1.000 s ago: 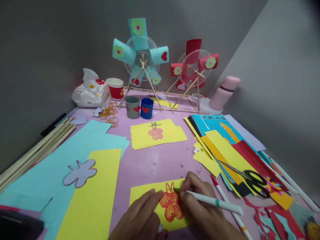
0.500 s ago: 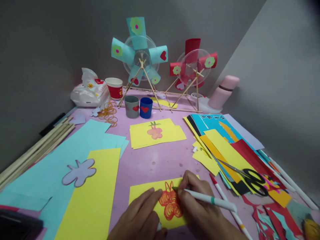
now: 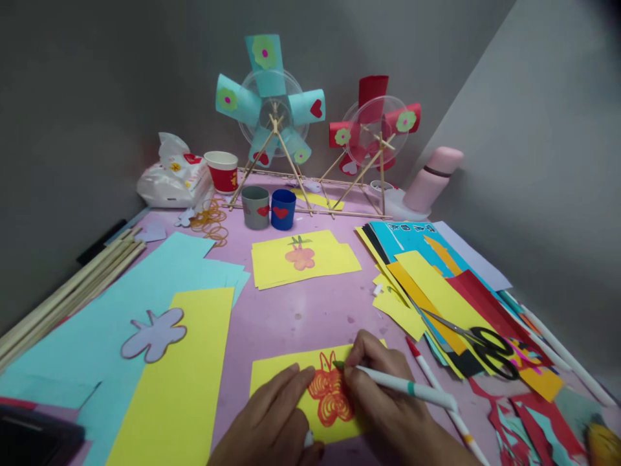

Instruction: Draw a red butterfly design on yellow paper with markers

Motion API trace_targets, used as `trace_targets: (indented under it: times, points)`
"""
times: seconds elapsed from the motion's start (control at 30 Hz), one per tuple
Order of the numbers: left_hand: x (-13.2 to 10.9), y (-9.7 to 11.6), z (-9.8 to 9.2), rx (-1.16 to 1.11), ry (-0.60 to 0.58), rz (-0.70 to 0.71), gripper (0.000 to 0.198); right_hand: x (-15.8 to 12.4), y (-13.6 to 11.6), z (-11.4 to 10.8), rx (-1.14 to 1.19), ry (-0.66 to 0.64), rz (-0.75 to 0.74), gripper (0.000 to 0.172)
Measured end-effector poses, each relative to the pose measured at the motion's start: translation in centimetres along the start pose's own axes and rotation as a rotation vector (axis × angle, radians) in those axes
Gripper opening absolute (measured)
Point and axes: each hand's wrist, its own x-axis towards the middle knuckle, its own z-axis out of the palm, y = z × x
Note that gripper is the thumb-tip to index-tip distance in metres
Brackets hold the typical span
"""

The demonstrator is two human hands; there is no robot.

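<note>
My right hand (image 3: 385, 401) grips a white marker with a green band (image 3: 412, 389), its tip resting at the top right of an orange scribbled flower (image 3: 330, 395) drawn on a small yellow card (image 3: 276, 378). My left hand (image 3: 274, 421) lies on the card's lower left, fingers stretched toward the drawing, with something small and white tucked under the palm. The card sits on the pink table (image 3: 301, 317) near its front edge.
A second marker with a red tip (image 3: 436, 388) lies right of my hand. Black scissors (image 3: 478, 346) rest on a coloured paper stack (image 3: 436, 285). Blue and yellow sheets (image 3: 160, 323) and wooden sticks (image 3: 68, 291) lie left. Another flower card (image 3: 303, 259), two small cups (image 3: 269, 208) and two paper wheels (image 3: 272, 110) stand behind.
Both hands and the marker have barely shifted; the tip stays at the flower's upper right edge. The view moved slightly.
</note>
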Motion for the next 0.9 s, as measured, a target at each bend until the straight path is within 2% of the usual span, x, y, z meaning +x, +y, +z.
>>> trace_targets:
  times: [0.13, 0.27, 0.53, 0.77, 0.9]
  points:
    - [-0.10, 0.02, 0.01, 0.026, -0.058, 0.024, 0.023, -0.03, -0.04, -0.06, 0.001, -0.014, 0.046, 0.017]
    - [-0.11, 0.06, -0.05, 0.031, -0.088, 0.032, 0.028, -0.07, 0.02, -0.13, 0.068, 0.043, 0.115, 0.014]
    - [0.36, -0.07, -0.12, 0.010, -0.049, 0.021, 0.023, -0.02, 0.24, -0.11, 0.170, 0.071, 0.193, 0.012]
    - [0.06, 0.05, -0.27, 0.023, -0.039, 0.023, 0.023, 0.08, -0.13, -0.12, 0.128, 0.023, 0.158, 0.013]
    - [0.18, 0.00, 0.03, 0.002, 0.014, 0.013, 0.025, 0.14, -0.37, -0.11, 0.057, 0.034, 0.091, 0.015]
